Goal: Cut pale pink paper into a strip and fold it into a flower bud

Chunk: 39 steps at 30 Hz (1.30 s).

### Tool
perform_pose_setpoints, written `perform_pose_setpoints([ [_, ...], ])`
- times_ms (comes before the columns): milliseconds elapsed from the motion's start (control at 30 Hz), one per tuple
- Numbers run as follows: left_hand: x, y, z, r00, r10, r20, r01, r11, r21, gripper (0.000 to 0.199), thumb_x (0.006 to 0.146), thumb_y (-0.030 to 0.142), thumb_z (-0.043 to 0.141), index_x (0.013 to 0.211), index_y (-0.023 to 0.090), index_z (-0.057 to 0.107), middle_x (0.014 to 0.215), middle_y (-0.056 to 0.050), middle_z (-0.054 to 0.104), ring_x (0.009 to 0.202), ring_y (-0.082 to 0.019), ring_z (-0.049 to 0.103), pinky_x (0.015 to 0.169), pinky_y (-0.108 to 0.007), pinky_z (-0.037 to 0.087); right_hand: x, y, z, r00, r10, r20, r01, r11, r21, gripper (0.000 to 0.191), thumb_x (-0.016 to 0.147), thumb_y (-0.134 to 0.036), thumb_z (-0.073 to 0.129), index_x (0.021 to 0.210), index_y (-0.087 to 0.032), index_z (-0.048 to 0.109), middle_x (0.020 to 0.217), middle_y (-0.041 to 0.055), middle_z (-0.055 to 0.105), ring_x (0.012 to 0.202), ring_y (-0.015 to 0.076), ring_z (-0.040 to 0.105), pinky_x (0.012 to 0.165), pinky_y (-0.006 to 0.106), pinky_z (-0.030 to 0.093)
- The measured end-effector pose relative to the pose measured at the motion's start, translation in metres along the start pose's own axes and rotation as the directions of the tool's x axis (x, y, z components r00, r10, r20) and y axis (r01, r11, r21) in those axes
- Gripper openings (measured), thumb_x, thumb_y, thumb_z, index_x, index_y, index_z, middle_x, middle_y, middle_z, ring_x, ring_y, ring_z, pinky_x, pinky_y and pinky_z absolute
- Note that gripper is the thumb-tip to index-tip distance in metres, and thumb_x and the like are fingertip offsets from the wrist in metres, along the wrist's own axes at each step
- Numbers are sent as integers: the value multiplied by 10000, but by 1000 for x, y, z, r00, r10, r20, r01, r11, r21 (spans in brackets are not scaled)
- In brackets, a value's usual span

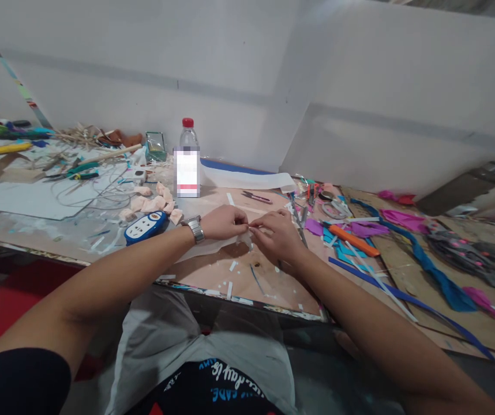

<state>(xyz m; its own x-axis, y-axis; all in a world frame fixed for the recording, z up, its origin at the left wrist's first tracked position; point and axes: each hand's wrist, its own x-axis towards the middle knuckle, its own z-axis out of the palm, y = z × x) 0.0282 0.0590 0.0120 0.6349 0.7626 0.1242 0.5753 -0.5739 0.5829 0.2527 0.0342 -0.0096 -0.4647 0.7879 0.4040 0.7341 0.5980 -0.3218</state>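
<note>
My left hand point(225, 222), with a metal watch point(196, 229) on its wrist, is closed in a pinch over the middle of the table. My right hand point(278, 235) meets it fingertip to fingertip, thumb and forefinger pressed together. Between the fingertips shows the edge of a thin white sheet point(206, 246), which spreads leftward beneath my left wrist. The fingers hide part of it, so its shape there is unclear. Several small white paper scraps point(233, 266) and a dark thin strip point(256, 278) lie on the wooden board point(213, 271) below my hands.
A blue-and-white power socket point(146, 228) and peach-coloured crumpled pieces point(152, 203) sit left. Behind stand a red-capped bottle point(189, 138) and pointed tweezers point(257, 197). Right lie an orange cutter point(353, 240), a blue fabric strip point(424, 262) and coloured scraps. Pliers point(81, 170) lie far left.
</note>
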Motion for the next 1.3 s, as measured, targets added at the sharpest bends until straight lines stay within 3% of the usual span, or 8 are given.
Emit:
perform_pose_setpoints([
  [433,-2,2,5,998,34,-60,-23,985,170,324,892,383,551,887,189,811,790,-53,764,689,-150,585,658,-287,322,0,3,3,998,27,55,-28,1000,5,232,984,-404,627,967,-215,761,1037,64,774,1044,214,633,1048,428,255],
  [700,-3,5,5,994,108,-27,-96,951,293,293,914,358,543,854,211,789,855,-76,788,744,-178,639,669,-300,314,-2,-1,3,995,31,94,-30,1000,-9,167,973,-281,580,998,-198,722,1043,67,743,1056,224,599,1035,421,252],
  [1000,-3,9,3,995,100,-22,-86,930,358,345,966,401,524,891,199,793,893,-90,800,800,-202,687,663,-307,316,-1,6,6,998,7,66,-8,1000,5,201,994,-355,584,1018,-213,724,1068,59,752,1071,221,614,1026,426,251],
  [1300,-2,4,2,991,133,15,-129,925,358,395,1054,425,429,1097,235,773,1064,-71,807,942,-222,721,714,-309,375,0,1,2,998,-1,65,1,1000,2,166,939,-286,542,942,-182,671,996,69,717,1023,217,580,989,413,266],
])
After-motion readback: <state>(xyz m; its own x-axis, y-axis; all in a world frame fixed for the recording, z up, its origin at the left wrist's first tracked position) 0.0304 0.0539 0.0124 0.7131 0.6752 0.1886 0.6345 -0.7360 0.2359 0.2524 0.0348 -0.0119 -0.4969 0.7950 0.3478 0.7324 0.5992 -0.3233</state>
